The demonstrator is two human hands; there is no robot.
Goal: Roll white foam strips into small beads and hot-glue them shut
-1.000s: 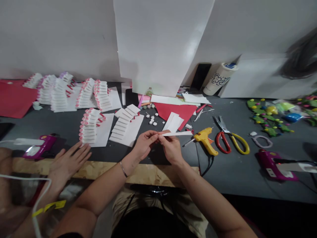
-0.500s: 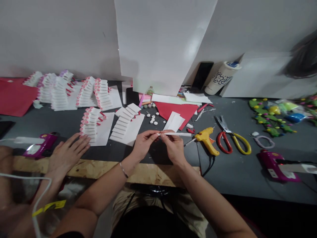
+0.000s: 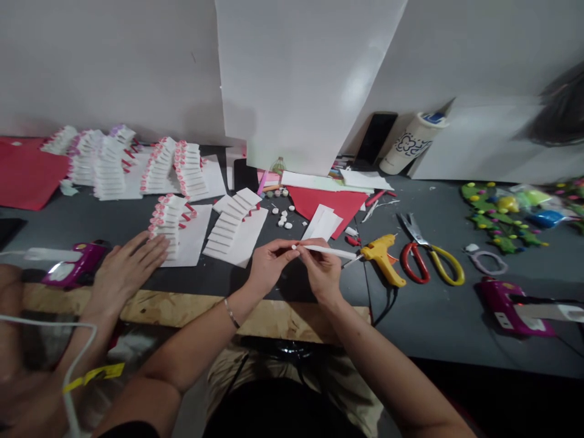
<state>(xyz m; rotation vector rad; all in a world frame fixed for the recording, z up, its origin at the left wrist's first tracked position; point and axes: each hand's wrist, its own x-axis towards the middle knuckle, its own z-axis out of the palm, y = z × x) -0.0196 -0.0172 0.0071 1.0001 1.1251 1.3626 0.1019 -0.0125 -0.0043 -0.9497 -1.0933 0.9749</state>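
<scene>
A narrow white strip (image 3: pixel 332 250), which looks like paper, runs out to the right from between my hands. My right hand (image 3: pixel 322 275) pinches it near its left end. My left hand (image 3: pixel 269 267) is closed at that same end, its fingertips meeting the rolled or folded tip of the strip. Just behind my hands lie white paper pieces (image 3: pixel 323 222) on a red sheet (image 3: pixel 306 199), and several small white lumps (image 3: pixel 283 219). To the left of my hands, a white card (image 3: pixel 246 238) carries a fanned row of folded white pieces (image 3: pixel 228 224).
A yellow glue gun (image 3: pixel 381 258) and red-and-yellow-handled scissors (image 3: pixel 415 261) lie to the right. Beyond them sits a purple power box (image 3: pixel 513 307). Another person's hand (image 3: pixel 130 267) rests at left by a pink-edged fan (image 3: pixel 165 222). A tumbler (image 3: pixel 406 146) stands at the back.
The strip's free right end has dipped slightly and my fingers have shifted a little at its left tip. The other person's hand has barely moved; the view has shifted slightly.
</scene>
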